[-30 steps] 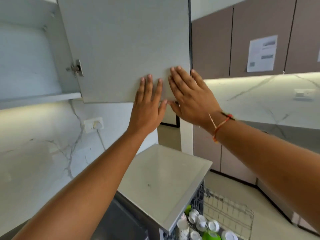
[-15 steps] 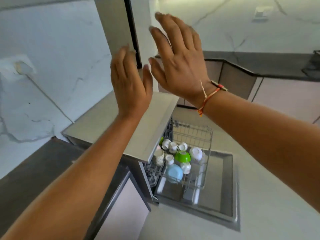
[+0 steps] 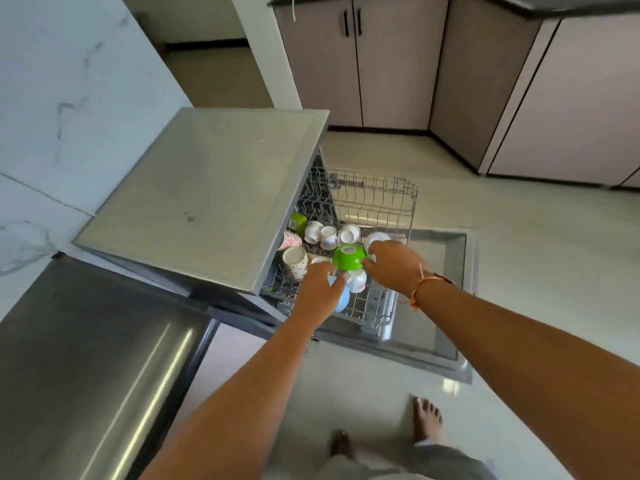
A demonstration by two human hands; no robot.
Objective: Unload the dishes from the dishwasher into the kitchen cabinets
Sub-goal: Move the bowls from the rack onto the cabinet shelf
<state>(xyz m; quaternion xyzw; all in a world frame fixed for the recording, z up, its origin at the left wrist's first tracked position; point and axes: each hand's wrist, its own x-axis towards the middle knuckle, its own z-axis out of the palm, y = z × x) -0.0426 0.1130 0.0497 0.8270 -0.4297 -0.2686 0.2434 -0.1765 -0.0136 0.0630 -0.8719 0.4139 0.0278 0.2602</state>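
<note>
The dishwasher rack [image 3: 381, 192] is pulled out over the open door [image 3: 440, 327]. An upturned green bowl [image 3: 348, 256] sits in its middle, with several white cups [image 3: 329, 235] behind it and a spotted cup [image 3: 294, 263] to its left. A light blue bowl [image 3: 343, 299] lies in front of the green bowl, mostly under my left hand [image 3: 317, 291], whose fingers curl over it. My right hand [image 3: 394, 265] reaches in from the right, its fingertips closed on the green bowl's right side, next to a white cup [image 3: 375, 239].
The dishwasher's grey top [image 3: 207, 195] juts out left of the rack. A steel counter [image 3: 86, 375] fills the lower left. Brown lower cabinets [image 3: 381, 64] stand across the pale floor. My bare feet [image 3: 427, 420] are just in front of the open door.
Both hands left the upper cabinet door and dropped to the dishwasher rack. The view swung from the wall cabinet down to the floor and rack.
</note>
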